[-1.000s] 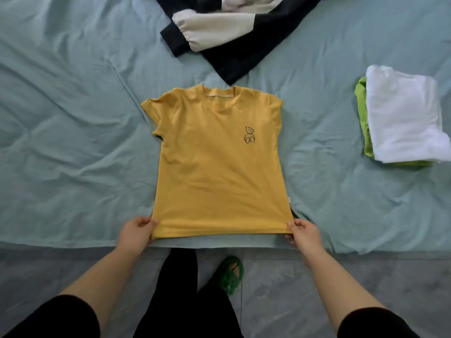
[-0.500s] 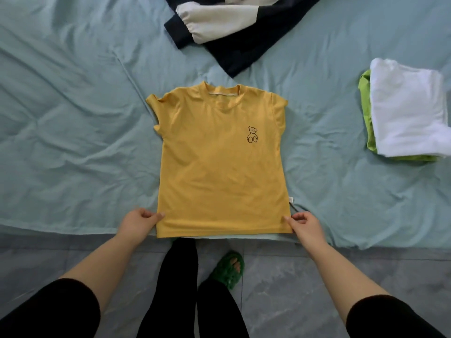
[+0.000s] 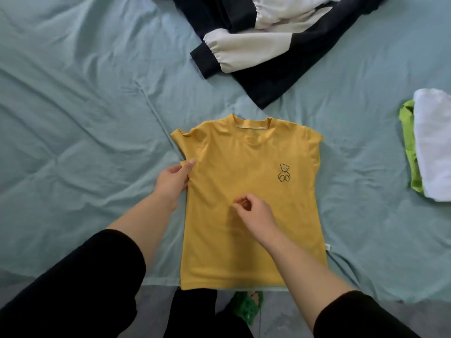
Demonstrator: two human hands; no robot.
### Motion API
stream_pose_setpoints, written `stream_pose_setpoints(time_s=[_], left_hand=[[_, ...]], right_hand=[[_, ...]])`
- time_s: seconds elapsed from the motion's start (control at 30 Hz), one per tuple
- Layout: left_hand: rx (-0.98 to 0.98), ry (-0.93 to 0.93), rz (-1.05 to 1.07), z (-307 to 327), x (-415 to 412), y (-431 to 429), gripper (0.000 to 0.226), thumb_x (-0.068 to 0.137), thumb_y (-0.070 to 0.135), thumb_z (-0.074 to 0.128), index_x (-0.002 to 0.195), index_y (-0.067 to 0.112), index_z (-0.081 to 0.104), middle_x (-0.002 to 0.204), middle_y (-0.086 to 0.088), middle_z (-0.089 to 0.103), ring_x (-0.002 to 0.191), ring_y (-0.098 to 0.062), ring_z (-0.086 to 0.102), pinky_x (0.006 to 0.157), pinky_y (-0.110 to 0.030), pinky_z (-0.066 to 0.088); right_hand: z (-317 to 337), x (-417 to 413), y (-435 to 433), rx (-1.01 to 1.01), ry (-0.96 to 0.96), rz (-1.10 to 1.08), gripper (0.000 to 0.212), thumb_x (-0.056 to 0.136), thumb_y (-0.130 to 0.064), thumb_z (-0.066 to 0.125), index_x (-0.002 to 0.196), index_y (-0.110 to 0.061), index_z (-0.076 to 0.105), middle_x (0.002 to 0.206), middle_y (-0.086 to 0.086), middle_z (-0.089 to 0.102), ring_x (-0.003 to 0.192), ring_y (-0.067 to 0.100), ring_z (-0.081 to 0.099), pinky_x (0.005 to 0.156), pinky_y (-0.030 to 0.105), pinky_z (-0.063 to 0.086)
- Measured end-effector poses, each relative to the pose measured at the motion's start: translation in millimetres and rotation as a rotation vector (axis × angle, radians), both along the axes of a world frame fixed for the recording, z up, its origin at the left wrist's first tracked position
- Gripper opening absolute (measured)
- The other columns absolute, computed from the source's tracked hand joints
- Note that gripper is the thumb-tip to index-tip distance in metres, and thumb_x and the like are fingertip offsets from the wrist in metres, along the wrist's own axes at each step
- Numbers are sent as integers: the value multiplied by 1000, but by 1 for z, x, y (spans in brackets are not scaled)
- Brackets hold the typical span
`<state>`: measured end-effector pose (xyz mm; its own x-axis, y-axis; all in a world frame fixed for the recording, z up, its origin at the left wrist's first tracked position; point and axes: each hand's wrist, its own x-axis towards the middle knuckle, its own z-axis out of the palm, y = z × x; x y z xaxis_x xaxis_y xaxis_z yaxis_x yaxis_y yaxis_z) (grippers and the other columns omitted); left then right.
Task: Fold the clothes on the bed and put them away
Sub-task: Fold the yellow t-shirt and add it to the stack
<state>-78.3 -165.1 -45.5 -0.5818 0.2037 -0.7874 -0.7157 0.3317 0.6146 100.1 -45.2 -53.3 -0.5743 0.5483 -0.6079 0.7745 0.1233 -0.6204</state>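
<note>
A yellow T-shirt (image 3: 253, 152) with a small bear drawing lies flat, front up, on the pale green bed sheet (image 3: 73, 118), its hem at the bed's near edge. My left hand (image 3: 173, 181) grips the shirt's left side just under the sleeve, thumb on top of the fabric. My right hand (image 3: 256, 211) hovers over the middle of the shirt with thumb and fingers curled together; I cannot tell whether it pinches the cloth.
A navy and cream jacket (image 3: 263, 45) lies crumpled at the far side of the bed. At the right edge sits a folded white garment (image 3: 434, 142) on top of a folded green one (image 3: 410, 147). Grey floor tiles and a green sandal (image 3: 246, 306) show below the bed.
Both hands have left the shirt's hem. The left went up to the left side under the sleeve, the right to the middle of the shirt. The view has shifted forward over the bed.
</note>
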Motion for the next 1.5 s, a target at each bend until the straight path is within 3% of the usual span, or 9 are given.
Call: stream_pose_setpoints(time_s=[0.17,0.4,0.73,0.8,0.93,1.03,1.17,1.3,1.5], left_hand=[[69,-65,24,-3,-39,23,24,84,23,74,104,13,65,108,-9,72,91,-16,71,82,-35,57],[-176,228,62,-10,-53,-6,7,84,23,72,83,20,66,91,-6,72,91,-27,69,86,-46,56],[-204,267,118,-15,-84,-6,20,90,28,65,106,18,59,99,-5,68,95,-25,67,89,-45,54],[-324,410,-66,-13,-77,-10,43,90,32,65,128,23,49,118,-4,62,109,-23,61,97,-45,49],[-572,1010,-912,-12,-39,-13,66,96,46,45,151,40,9,160,1,18,147,-23,18,116,-45,17],[-595,898,-1294,-25,-27,-26,63,97,61,19,148,45,-14,162,5,-14,148,-18,-16,116,-49,-10],[-733,846,-1349,-27,-31,-37,61,96,61,8,143,46,-27,160,1,-23,145,-20,-25,113,-55,-17],[-743,804,-1226,-13,-2,-18,64,99,52,18,146,40,-25,160,-6,-20,145,-27,-26,115,-54,-15],[-576,767,-1230,-5,75,69,82,93,60,37,147,42,-22,160,-2,-22,145,-26,-26,114,-54,-12]], right_hand=[[-10,-67,-12,-113,47,31,5,87,-27,64,89,-28,59,76,-15,57,70,2,54,58,9,37],[-14,-86,-9,-268,-79,49,26,86,-29,68,102,-20,49,82,-3,47,72,11,46,67,28,40],[-18,-99,-15,-47,-226,154,20,91,-38,56,97,-22,46,81,-4,52,67,14,50,58,30,41],[-17,-101,-13,-72,-248,181,24,89,-40,57,98,-21,45,82,-4,51,69,14,49,58,29,39],[-16,-106,-9,-107,-259,199,26,90,-39,58,100,-18,45,86,-3,51,77,19,51,65,31,40],[-13,-103,-5,-124,-223,197,21,92,-33,57,102,-16,48,82,-5,50,76,16,51,66,30,40],[-5,-92,1,-264,-75,51,9,96,-20,53,99,-13,58,80,1,60,68,14,55,65,23,47],[11,-57,41,-264,29,-277,15,97,-16,52,86,-12,59,72,2,63,53,11,54,44,11,41],[20,20,142,140,-46,-613,11,92,-23,56,83,-18,60,82,5,68,71,21,62,67,32,47]])
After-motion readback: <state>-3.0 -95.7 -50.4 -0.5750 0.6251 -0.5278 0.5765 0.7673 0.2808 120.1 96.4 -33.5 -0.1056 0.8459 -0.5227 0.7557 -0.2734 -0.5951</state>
